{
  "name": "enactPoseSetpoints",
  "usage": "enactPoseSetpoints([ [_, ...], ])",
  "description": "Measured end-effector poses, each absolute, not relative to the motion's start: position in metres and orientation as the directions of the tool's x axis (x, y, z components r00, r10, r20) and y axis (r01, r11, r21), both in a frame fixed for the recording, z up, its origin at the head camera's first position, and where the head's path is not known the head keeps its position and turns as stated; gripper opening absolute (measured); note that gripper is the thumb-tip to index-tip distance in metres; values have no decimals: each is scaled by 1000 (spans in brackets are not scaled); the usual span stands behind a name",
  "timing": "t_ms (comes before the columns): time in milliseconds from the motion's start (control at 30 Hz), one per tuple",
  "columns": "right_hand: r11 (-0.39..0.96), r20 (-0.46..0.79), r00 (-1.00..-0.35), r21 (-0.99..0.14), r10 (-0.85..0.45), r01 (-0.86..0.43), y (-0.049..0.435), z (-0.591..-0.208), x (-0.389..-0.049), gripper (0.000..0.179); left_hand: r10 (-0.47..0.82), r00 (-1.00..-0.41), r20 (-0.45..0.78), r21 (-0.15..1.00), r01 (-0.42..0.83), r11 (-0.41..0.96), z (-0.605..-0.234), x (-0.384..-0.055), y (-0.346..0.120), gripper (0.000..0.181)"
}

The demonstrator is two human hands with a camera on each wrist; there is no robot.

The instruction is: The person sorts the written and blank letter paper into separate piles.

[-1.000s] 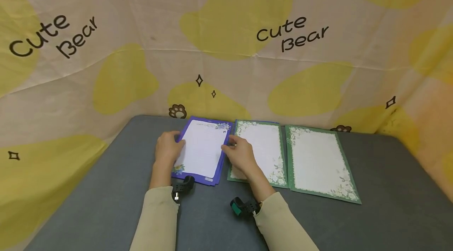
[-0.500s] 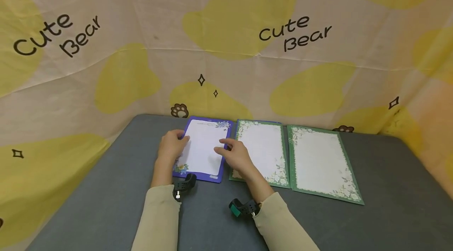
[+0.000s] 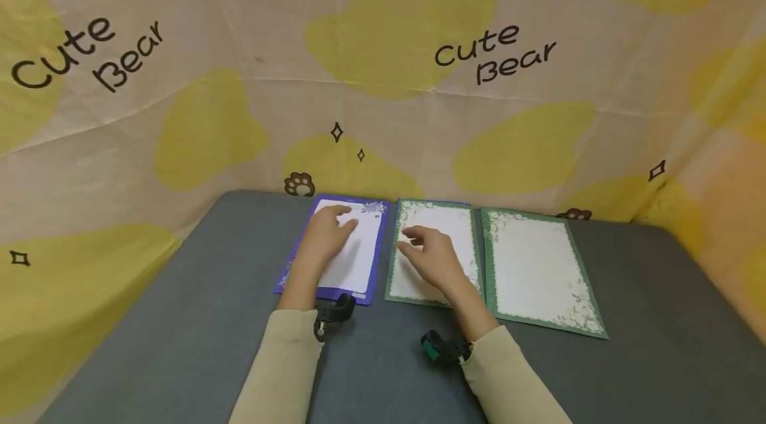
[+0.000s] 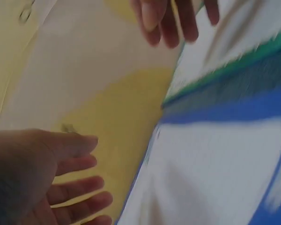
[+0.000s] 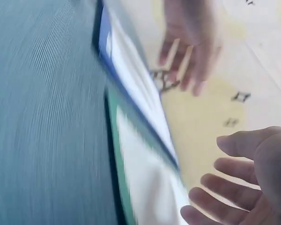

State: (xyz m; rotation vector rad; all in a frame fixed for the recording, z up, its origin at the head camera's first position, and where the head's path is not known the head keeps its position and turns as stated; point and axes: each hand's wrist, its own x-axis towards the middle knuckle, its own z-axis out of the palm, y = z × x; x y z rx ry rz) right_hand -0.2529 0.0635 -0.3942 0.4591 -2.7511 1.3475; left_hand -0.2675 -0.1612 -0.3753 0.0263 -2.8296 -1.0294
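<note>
My left hand [image 3: 323, 238] hovers over the left part of a stack of blue-bordered floral paper [image 3: 366, 254], fingers apart and holding nothing. Over the middle, green-bordered floral sheet [image 3: 445, 214] is my right hand [image 3: 435, 256], its fingers loosely bent and nothing in them. In the left wrist view, the left hand [image 4: 70, 183] shows spread fingers beside the blue-bordered paper [image 4: 215, 159]. The right wrist view has the right hand [image 5: 243, 183] with fingers apart near the green-bordered sheet [image 5: 140, 173]. Both hands cast shadows on the paper.
Another green-bordered floral sheet [image 3: 532, 264] lies at the right of the row. A blue edge [image 3: 439, 202] peeks out behind the middle sheet. The grey table [image 3: 197, 318] meets a patterned cloth backdrop [image 3: 383, 111] just behind the papers.
The blue-bordered sheets, earlier fanned at the lower edge, came into line between both hands. Both hands then left the stack's sides; the left moved right over it, the right over the middle sheet.
</note>
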Motion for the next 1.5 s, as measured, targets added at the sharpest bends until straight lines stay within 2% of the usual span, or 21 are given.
enactPoseSetpoints([
  [267, 644, 165, -963, -718, -211, -264, 120, -397, -258, 39, 155, -981, 118, 640, 194, 744, -385, -266, -103, 45],
  [467, 687, 160, -972, -688, -171, -234, 147, -405, -253, 38, 190, -966, 178, 664, 260, 701, -405, -266, -95, 42],
  [633, 717, 251, -957, -639, -147, -278, 157, -419, -254, 44, 236, -945, 227, 646, 327, 689, -417, -269, -90, 45],
  [733, 737, 282, -945, -600, -168, -310, 159, -428, -257, 51, 265, -941, 209, 623, 337, 706, -424, -269, -88, 53],
  [933, 794, 250, -938, -505, -240, -338, 160, -436, -258, 70, 318, -936, 148, 591, 342, 731, -433, -269, -84, 72],
  [1133, 825, 256, -928, -436, -270, -360, 160, -435, -258, 71, 364, -922, 129, 510, 377, 773, -435, -270, -83, 72],
  [1500, 843, 253, -928, -401, -274, -358, 159, -437, -259, 68, 342, -929, 141, 494, 366, 789, -434, -270, -83, 67],
])
